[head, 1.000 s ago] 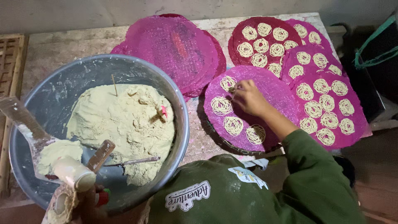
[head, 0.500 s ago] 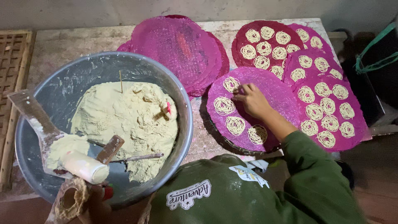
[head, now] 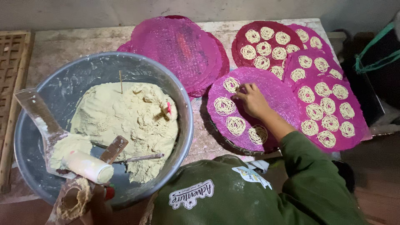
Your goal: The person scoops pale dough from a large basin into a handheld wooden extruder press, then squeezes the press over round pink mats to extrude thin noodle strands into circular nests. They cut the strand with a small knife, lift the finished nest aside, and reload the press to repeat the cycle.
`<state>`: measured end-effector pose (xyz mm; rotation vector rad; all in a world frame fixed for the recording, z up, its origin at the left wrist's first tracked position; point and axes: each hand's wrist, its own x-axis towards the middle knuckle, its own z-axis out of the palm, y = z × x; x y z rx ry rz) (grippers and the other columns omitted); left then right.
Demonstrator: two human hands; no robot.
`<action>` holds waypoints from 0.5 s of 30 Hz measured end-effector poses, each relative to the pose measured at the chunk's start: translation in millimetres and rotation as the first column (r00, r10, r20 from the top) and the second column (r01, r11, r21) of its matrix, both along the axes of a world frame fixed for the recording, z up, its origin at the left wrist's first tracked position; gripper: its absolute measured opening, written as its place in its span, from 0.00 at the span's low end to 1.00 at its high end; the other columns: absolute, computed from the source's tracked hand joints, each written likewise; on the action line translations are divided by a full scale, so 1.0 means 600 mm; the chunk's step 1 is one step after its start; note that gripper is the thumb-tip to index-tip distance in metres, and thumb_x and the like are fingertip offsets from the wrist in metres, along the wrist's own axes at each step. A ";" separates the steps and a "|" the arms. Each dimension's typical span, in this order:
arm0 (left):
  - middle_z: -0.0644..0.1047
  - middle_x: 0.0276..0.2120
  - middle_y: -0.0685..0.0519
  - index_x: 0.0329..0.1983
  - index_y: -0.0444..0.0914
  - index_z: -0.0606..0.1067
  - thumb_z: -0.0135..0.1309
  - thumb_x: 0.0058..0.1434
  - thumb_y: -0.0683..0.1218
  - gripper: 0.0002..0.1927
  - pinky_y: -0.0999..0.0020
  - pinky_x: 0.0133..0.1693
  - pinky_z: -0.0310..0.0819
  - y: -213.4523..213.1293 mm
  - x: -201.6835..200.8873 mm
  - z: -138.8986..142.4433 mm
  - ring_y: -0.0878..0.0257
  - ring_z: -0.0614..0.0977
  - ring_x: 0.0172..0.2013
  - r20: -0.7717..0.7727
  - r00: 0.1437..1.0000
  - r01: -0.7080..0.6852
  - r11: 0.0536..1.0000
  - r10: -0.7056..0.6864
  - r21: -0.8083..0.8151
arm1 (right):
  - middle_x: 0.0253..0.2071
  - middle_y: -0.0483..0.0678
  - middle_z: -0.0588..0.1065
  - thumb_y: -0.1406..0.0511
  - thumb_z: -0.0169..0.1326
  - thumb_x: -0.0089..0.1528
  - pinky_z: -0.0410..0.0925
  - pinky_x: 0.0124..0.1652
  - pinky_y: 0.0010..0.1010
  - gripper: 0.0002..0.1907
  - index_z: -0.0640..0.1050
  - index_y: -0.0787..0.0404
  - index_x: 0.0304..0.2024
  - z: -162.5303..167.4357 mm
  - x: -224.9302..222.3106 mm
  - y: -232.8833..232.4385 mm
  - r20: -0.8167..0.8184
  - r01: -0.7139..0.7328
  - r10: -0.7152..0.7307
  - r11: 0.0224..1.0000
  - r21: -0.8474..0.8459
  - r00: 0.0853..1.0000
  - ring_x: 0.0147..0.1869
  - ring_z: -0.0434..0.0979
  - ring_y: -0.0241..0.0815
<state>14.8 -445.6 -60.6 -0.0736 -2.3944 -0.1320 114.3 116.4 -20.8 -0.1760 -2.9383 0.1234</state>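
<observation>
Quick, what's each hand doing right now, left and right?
Left hand: mostly hidden at the bottom edge by the dough press; its grip cannot be told.
Right hand: fingers down on the purple mat, holding nothing.

The light is soft and a bit dim. A dark shadow lies just under the fingers [head: 245, 88]. The corners look darker. Everything looks sharp.
</observation>
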 end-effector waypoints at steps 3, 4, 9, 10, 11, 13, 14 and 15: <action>0.79 0.46 0.41 0.50 0.26 0.75 0.62 0.64 0.45 0.19 0.61 0.50 0.78 0.008 -0.005 0.001 0.54 0.82 0.46 -0.003 1.000 -0.001 1.000 0.001 0.004 | 0.58 0.54 0.71 0.74 0.58 0.56 0.68 0.58 0.49 0.16 0.84 0.57 0.46 0.015 -0.008 -0.003 0.051 0.071 -0.066 0.992 -0.101 0.996 0.61 0.66 0.58; 0.79 0.46 0.41 0.50 0.26 0.75 0.62 0.64 0.45 0.19 0.61 0.50 0.78 0.014 -0.009 0.002 0.54 0.82 0.46 -0.002 1.000 0.003 1.000 -0.003 0.006 | 0.59 0.54 0.71 0.75 0.57 0.56 0.68 0.59 0.48 0.17 0.84 0.57 0.46 0.020 -0.015 -0.004 0.026 0.079 -0.076 0.991 -0.111 0.997 0.62 0.66 0.58; 0.78 0.46 0.41 0.50 0.26 0.75 0.63 0.64 0.45 0.18 0.61 0.49 0.78 0.049 -0.038 0.005 0.54 0.82 0.46 -0.014 1.000 0.003 1.000 -0.002 0.007 | 0.62 0.53 0.70 0.72 0.57 0.55 0.68 0.61 0.47 0.16 0.84 0.56 0.45 0.020 -0.059 -0.011 -0.027 0.038 -0.039 0.999 -0.039 0.999 0.64 0.67 0.56; 0.78 0.46 0.40 0.50 0.26 0.75 0.63 0.64 0.45 0.18 0.61 0.49 0.78 0.050 -0.040 0.007 0.54 0.82 0.46 -0.019 1.000 0.006 1.000 -0.006 0.005 | 0.61 0.56 0.70 0.72 0.57 0.55 0.68 0.59 0.48 0.19 0.84 0.55 0.48 0.019 -0.063 -0.014 -0.021 0.009 -0.009 1.000 0.011 1.000 0.62 0.67 0.58; 0.78 0.46 0.40 0.50 0.26 0.75 0.63 0.65 0.45 0.18 0.61 0.49 0.78 0.049 -0.040 0.008 0.54 0.82 0.45 -0.011 1.000 0.016 1.000 -0.015 0.006 | 0.60 0.58 0.69 0.73 0.57 0.54 0.68 0.57 0.50 0.22 0.84 0.54 0.51 0.016 -0.065 -0.015 -0.013 -0.019 0.020 0.998 0.059 1.000 0.60 0.67 0.59; 0.78 0.46 0.40 0.49 0.26 0.75 0.63 0.65 0.45 0.18 0.61 0.49 0.78 0.038 -0.034 0.010 0.54 0.82 0.45 -0.018 1.000 0.008 1.000 -0.008 -0.001 | 0.59 0.59 0.69 0.71 0.58 0.55 0.68 0.55 0.49 0.20 0.83 0.53 0.49 0.008 -0.066 -0.009 -0.011 -0.041 0.041 0.998 0.049 0.999 0.59 0.67 0.59; 0.78 0.46 0.40 0.49 0.26 0.75 0.63 0.65 0.45 0.18 0.61 0.49 0.78 0.030 -0.029 0.011 0.54 0.81 0.45 -0.016 1.000 0.007 1.000 -0.007 -0.003 | 0.59 0.56 0.70 0.69 0.59 0.56 0.69 0.55 0.47 0.15 0.83 0.53 0.45 0.005 -0.066 -0.003 -0.016 -0.035 0.035 0.999 -0.009 0.999 0.59 0.67 0.59; 0.78 0.46 0.40 0.49 0.26 0.75 0.63 0.65 0.45 0.18 0.61 0.49 0.78 0.021 -0.024 0.011 0.53 0.81 0.45 -0.014 1.000 0.004 1.000 -0.004 -0.002 | 0.59 0.54 0.70 0.67 0.61 0.57 0.69 0.55 0.45 0.10 0.83 0.53 0.41 0.008 -0.065 0.000 -0.022 -0.032 0.031 0.997 -0.067 0.999 0.60 0.67 0.58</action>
